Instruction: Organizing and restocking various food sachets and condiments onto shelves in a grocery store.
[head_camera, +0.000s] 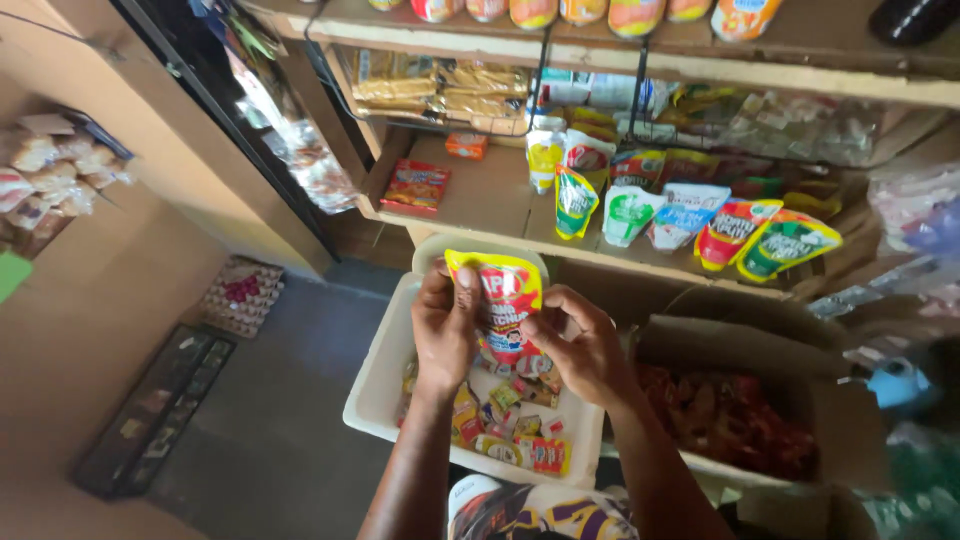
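Note:
My left hand and my right hand together hold a red and yellow sauce pouch upright, one hand on each side of it. The pouch hangs just above a white plastic bin that contains several small packets and sachets. Past the pouch, a wooden shelf carries a row of standing sauce pouches in green, white, red and yellow.
An open cardboard box with reddish packets stands to the right of the bin. A flat red packet and a small orange box lie on the shelf's left part. Bagged goods hang at the far left. A dark crate rests on the floor.

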